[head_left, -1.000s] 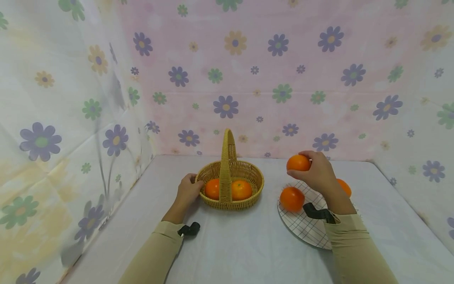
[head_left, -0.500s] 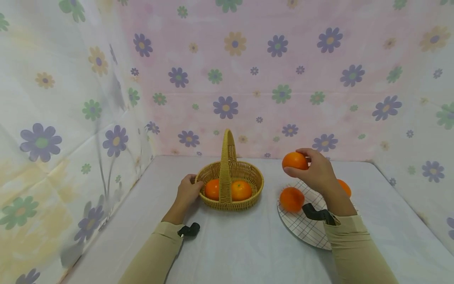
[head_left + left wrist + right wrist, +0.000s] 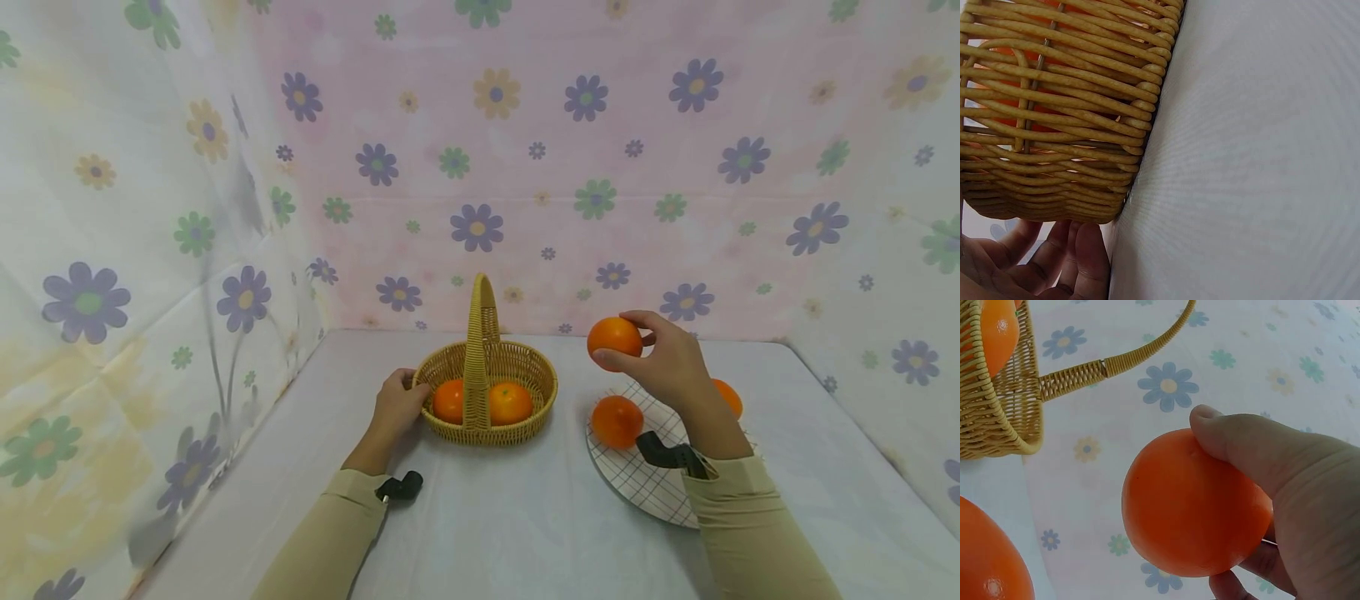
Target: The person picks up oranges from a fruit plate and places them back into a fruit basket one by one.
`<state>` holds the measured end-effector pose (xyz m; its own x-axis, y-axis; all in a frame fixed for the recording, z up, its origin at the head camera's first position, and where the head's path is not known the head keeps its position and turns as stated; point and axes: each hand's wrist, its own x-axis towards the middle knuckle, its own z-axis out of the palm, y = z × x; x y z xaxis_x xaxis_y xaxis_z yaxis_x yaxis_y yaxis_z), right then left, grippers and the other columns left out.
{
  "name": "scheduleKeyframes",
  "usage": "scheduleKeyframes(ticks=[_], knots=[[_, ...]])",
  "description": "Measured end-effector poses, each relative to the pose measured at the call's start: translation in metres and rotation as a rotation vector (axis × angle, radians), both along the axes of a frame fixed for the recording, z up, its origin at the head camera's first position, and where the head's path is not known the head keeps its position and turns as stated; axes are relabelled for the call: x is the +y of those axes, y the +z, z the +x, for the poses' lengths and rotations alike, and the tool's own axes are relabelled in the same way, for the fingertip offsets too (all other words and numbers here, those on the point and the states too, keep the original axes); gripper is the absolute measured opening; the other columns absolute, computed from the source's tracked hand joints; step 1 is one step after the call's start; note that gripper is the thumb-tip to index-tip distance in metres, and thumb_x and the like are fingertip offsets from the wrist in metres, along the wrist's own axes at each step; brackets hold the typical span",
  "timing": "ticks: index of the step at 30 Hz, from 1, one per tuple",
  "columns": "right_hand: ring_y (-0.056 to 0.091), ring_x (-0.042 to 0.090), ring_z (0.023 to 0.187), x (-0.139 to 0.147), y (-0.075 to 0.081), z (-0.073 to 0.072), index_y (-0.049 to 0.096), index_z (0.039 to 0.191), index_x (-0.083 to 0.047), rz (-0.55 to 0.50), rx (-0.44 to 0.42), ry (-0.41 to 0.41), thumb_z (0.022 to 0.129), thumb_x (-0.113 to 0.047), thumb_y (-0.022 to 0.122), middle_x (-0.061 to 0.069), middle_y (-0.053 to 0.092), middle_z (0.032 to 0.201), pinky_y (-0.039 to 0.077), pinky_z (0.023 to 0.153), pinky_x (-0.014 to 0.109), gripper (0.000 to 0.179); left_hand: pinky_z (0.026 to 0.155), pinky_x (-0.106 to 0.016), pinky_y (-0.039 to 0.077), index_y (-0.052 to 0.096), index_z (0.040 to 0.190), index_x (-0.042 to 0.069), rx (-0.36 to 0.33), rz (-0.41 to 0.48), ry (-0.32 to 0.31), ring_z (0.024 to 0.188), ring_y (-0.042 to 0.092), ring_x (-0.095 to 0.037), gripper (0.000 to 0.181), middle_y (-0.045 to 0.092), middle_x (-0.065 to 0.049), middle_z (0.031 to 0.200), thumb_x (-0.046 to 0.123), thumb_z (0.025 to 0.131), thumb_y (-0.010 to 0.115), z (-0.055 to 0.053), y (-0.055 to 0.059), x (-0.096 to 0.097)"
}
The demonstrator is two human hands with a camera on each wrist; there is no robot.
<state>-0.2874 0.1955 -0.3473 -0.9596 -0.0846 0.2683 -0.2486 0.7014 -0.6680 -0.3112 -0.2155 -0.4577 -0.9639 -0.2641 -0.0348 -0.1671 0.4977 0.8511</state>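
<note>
In the head view my right hand (image 3: 667, 354) holds an orange (image 3: 615, 340) up above the plate, and in the right wrist view the thumb lies on the near side of that orange (image 3: 1194, 506) with fingers curled behind it. My left hand (image 3: 397, 408) grips the left end of a wicker basket (image 3: 480, 435). The left wrist view shows several fingers (image 3: 1091, 253) against the end of the woven basket wall (image 3: 1054, 125). Inside the basket lie two oranges, one left of the handle (image 3: 449, 400) and partly hidden by it, one right (image 3: 510, 403).
A round plate (image 3: 652, 492) with a checked pattern stands at right under my right forearm. One orange (image 3: 617, 422) sits at its left side; another orange (image 3: 727, 398) is partly hidden behind my wrist. Flowered cloth (image 3: 525, 167) walls in the white table (image 3: 495, 525).
My right hand has moved slightly left and up with the orange, toward the basket. The left hand and the basket have stayed where they were.
</note>
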Motion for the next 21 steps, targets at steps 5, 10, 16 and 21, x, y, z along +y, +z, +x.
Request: scheduleKeyframes(ticks=[5,10,16,21], knots=[[0.056,0.035,0.121,-0.003,0.001,0.002,0.05,0.149,-0.018,-0.008,0.008,0.006,0.081,-0.066,0.078,0.01,0.056,0.148,0.056,0.084,0.048,0.088,0.099,-0.045,0.055,0.055,0.136,0.003,0.002,-0.003,-0.004,0.112,0.06,-0.03,0.05,0.061,-0.018,0.127,0.028,0.094,0.06,0.001,0.0,0.001],[0.059,0.035,0.124,-0.006,0.0,0.001,0.047,0.15,-0.015,-0.027,0.006,0.026,0.082,-0.061,0.08,0.011,0.053,0.152,0.056,0.091,0.054,0.088,0.101,-0.045,0.054,0.054,0.137,0.004,-0.013,0.009,0.002,0.113,0.059,-0.03,0.05,0.06,-0.017,0.129,0.029,0.094,0.06,0.001,0.001,0.002],[0.063,0.034,0.117,-0.009,-0.001,0.001,0.042,0.155,-0.012,-0.048,0.017,0.046,0.085,-0.046,0.083,0.014,0.051,0.148,0.059,0.091,0.052,0.088,0.102,-0.046,0.054,0.054,0.137,0.003,-0.015,0.007,0.0,0.114,0.059,-0.031,0.051,0.06,-0.018,0.13,0.029,0.094,0.06,0.001,0.001,0.001],[0.06,0.034,0.115,-0.013,-0.002,0.001,0.048,0.148,-0.01,-0.038,0.044,0.05,0.084,-0.04,0.085,0.014,0.049,0.142,0.059,0.089,0.05,0.08,0.102,-0.047,0.054,0.054,0.137,0.003,-0.01,0.005,-0.003,0.114,0.059,-0.031,0.051,0.06,-0.019,0.13,0.029,0.094,0.059,0.001,0.001,0.001]])
